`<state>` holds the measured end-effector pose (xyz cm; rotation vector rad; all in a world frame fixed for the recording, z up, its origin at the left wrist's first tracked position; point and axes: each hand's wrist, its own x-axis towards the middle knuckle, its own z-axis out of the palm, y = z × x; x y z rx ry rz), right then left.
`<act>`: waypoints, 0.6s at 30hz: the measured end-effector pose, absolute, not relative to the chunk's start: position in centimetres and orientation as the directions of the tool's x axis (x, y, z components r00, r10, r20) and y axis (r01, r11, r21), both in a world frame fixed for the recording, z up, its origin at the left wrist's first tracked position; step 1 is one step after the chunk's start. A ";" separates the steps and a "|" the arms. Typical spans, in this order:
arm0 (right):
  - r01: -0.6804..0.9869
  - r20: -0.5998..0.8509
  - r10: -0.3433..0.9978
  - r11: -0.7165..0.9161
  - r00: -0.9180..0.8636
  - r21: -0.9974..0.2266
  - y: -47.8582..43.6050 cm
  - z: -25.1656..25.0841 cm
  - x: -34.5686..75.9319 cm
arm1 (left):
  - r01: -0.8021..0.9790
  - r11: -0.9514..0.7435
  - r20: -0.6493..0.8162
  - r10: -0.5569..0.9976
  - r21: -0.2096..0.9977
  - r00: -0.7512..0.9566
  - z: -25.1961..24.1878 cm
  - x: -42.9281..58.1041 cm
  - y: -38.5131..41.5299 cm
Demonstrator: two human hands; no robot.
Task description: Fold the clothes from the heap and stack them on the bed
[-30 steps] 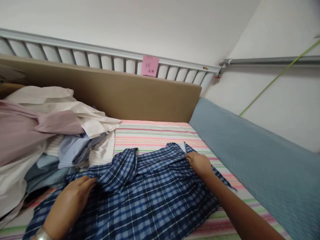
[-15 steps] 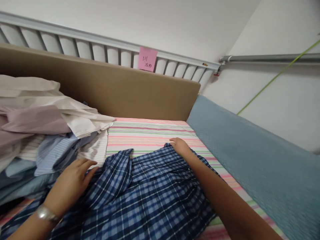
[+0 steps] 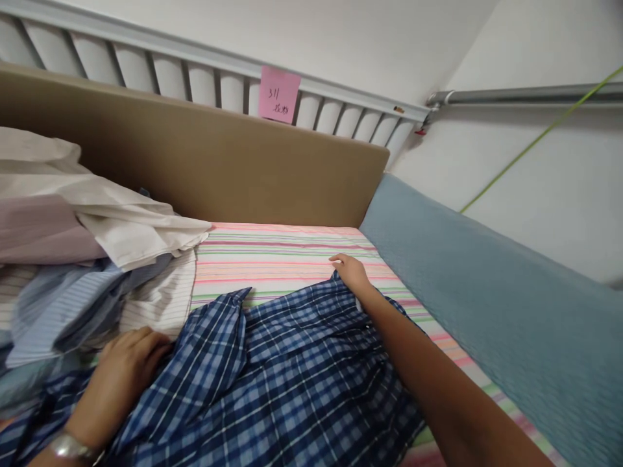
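Note:
A blue plaid shirt (image 3: 292, 376) lies spread and wrinkled on the striped sheet, with one pointed flap sticking up near its middle. My right hand (image 3: 351, 272) pinches the shirt's far right edge, the index finger stretched out a little. At the left, my left hand (image 3: 129, 360) wears a silver wristwatch (image 3: 73, 447). Its fingers are curled down on the shirt's left part, and the fingertips are hidden in the cloth.
A pile of shirts (image 3: 121, 220), white, pink and pale blue, is heaped at the left. Behind the striped sheet (image 3: 272, 250) stands a brown board (image 3: 233, 168), then a white radiator (image 3: 170, 78) with a pink note (image 3: 278, 95). Blue padding (image 3: 477, 279) lines the right side.
My left hand has moved down and left, its fingers closing onto the plaid shirt. The right hand has shifted slightly away from me with the shirt's edge. The view has tilted a little.

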<state>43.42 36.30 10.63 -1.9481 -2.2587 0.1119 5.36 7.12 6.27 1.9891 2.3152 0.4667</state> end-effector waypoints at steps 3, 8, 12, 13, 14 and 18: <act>0.993 0.060 0.997 0.047 -0.041 -0.112 36.7 10.4 43.2 | 0.944 0.087 0.229 0.959 0.318 -0.166 5.3 5.0 6.4; 0.995 0.002 0.995 -0.098 0.098 -0.002 38.0 10.1 42.5 | 0.940 0.081 0.278 0.944 0.331 -0.180 5.1 5.0 6.1; 0.998 0.038 0.998 0.048 -0.049 0.039 37.6 11.3 42.8 | 0.939 0.081 0.269 0.947 0.334 -0.177 4.7 4.9 6.2; 0.989 0.036 0.989 0.139 -0.140 0.043 37.1 11.6 42.9 | 0.938 0.078 0.271 0.946 0.338 -0.177 4.5 4.9 6.2; 0.970 0.020 0.971 0.239 -0.240 0.045 36.5 11.8 43.1 | 0.936 0.076 0.272 0.946 0.343 -0.176 4.4 4.9 6.2; 0.852 -0.113 0.850 0.522 -0.514 0.050 33.9 11.6 43.7 | 0.933 0.063 0.266 0.949 0.356 -0.166 4.1 4.9 6.2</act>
